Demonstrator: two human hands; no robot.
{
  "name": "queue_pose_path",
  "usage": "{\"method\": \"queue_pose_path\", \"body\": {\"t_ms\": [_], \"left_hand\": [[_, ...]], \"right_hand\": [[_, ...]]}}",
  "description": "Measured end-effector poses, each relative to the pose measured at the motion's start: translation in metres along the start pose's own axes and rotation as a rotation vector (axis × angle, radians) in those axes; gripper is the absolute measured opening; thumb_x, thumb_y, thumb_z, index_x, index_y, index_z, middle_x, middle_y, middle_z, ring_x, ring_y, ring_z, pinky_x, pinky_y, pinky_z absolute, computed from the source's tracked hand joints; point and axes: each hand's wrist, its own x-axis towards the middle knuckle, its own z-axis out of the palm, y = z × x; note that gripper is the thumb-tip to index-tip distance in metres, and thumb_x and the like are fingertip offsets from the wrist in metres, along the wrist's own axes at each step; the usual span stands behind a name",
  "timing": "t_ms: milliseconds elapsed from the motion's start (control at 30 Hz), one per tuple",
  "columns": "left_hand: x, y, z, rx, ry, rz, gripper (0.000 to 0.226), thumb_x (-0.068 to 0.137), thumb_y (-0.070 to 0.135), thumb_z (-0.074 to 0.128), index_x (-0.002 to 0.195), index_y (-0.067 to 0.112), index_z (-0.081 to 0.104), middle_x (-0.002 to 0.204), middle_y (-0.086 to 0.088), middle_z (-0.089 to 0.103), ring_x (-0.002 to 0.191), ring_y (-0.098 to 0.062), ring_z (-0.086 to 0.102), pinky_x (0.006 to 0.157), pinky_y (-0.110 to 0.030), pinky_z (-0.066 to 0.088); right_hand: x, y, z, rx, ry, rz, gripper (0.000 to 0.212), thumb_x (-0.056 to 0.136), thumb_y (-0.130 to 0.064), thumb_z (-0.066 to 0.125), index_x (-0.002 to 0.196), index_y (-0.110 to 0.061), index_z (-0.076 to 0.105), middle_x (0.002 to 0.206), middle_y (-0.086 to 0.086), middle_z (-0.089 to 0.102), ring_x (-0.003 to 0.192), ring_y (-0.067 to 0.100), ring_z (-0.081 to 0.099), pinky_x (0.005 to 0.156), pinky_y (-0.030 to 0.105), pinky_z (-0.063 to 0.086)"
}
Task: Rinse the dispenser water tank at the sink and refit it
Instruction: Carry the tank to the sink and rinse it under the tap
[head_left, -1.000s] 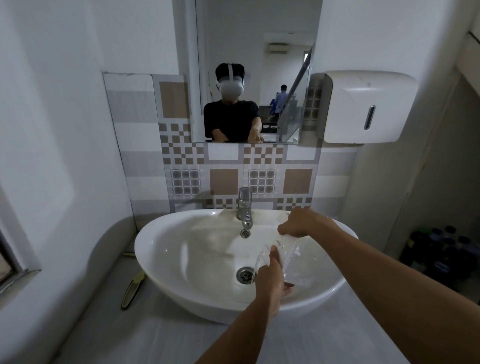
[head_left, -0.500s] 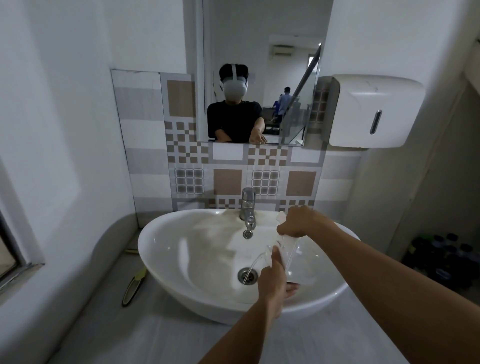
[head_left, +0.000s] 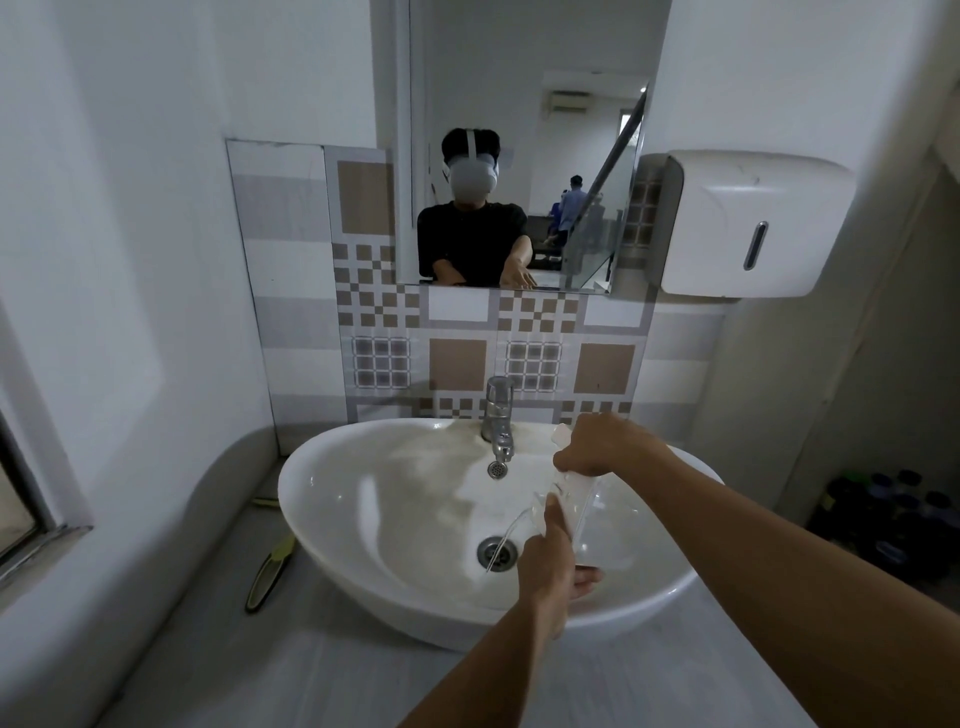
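Observation:
A clear plastic water tank (head_left: 602, 514) is held tilted over the right half of the white oval sink (head_left: 332, 499). My right hand (head_left: 597, 444) grips its upper end, and my left hand (head_left: 550, 564) holds its lower end from the near side. A thin stream of water arcs out of the tank's lower left edge and lands at the drain (head_left: 497, 553). The chrome tap (head_left: 498, 423) stands at the sink's back, left of my right hand, with no water seen coming out of it.
A dark, green-tipped tool (head_left: 267, 574) lies on the grey counter (head_left: 291, 675) left of the sink. A white paper dispenser (head_left: 748, 223) hangs on the right wall. A mirror (head_left: 519, 156) is above the tiles. Dark bottles (head_left: 893, 514) stand on the floor at right.
A thin stream of water now pours from the tilted tank toward the drain; a second ago none showed. Both hands keep the same hold on the tank.

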Motion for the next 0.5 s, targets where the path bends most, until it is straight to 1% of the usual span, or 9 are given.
{"method": "queue_pose_path", "body": {"t_ms": [100, 200, 333, 433, 500], "left_hand": [[0.0015, -0.0015, 0.0002, 0.001, -0.005, 0.006, 0.080, 0.088, 0.073, 0.031, 0.133, 0.009, 0.051, 0.084, -0.007, 0.071, 0.069, -0.019, 0.074, 0.057, -0.027, 0.058], [0.0018, -0.0021, 0.0009, 0.003, -0.008, 0.010, 0.081, 0.088, 0.073, 0.030, 0.132, 0.008, 0.051, 0.082, -0.006, 0.071, 0.070, -0.019, 0.074, 0.058, -0.027, 0.058], [0.0013, -0.0017, 0.0010, 0.007, -0.003, 0.006, 0.081, 0.088, 0.074, 0.029, 0.128, 0.008, 0.054, 0.080, -0.008, 0.073, 0.066, -0.018, 0.074, 0.054, -0.026, 0.057], [0.0000, -0.0017, 0.0014, 0.015, 0.012, 0.014, 0.077, 0.087, 0.075, 0.029, 0.120, 0.011, 0.056, 0.072, -0.006, 0.072, 0.062, -0.017, 0.074, 0.052, -0.024, 0.056], [-0.0010, -0.0021, 0.0015, 0.011, 0.017, 0.021, 0.069, 0.086, 0.075, 0.028, 0.109, 0.016, 0.056, 0.070, -0.006, 0.072, 0.061, -0.017, 0.074, 0.052, -0.024, 0.056]], "right_hand": [[0.0001, 0.0003, 0.0003, 0.000, 0.001, -0.005, 0.026, 0.078, -0.040, 0.058, 0.078, -0.014, 0.059, 0.078, 0.003, 0.061, 0.078, 0.020, 0.062, 0.084, 0.036, 0.056], [0.0004, 0.0005, 0.0006, -0.003, 0.008, -0.017, 0.027, 0.079, -0.041, 0.059, 0.083, -0.014, 0.060, 0.080, 0.002, 0.063, 0.077, 0.019, 0.063, 0.082, 0.033, 0.056], [0.0003, -0.0001, 0.0002, -0.012, 0.010, -0.026, 0.026, 0.079, -0.041, 0.058, 0.084, -0.015, 0.060, 0.074, -0.001, 0.060, 0.073, 0.017, 0.061, 0.079, 0.032, 0.056], [0.0003, -0.0001, 0.0001, -0.008, 0.012, -0.025, 0.025, 0.079, -0.040, 0.058, 0.081, -0.015, 0.061, 0.074, 0.000, 0.061, 0.070, 0.016, 0.060, 0.080, 0.032, 0.057], [0.0001, -0.0002, -0.0001, -0.002, 0.014, -0.022, 0.025, 0.079, -0.040, 0.059, 0.079, -0.015, 0.061, 0.074, 0.000, 0.062, 0.069, 0.016, 0.060, 0.081, 0.033, 0.057]]}}
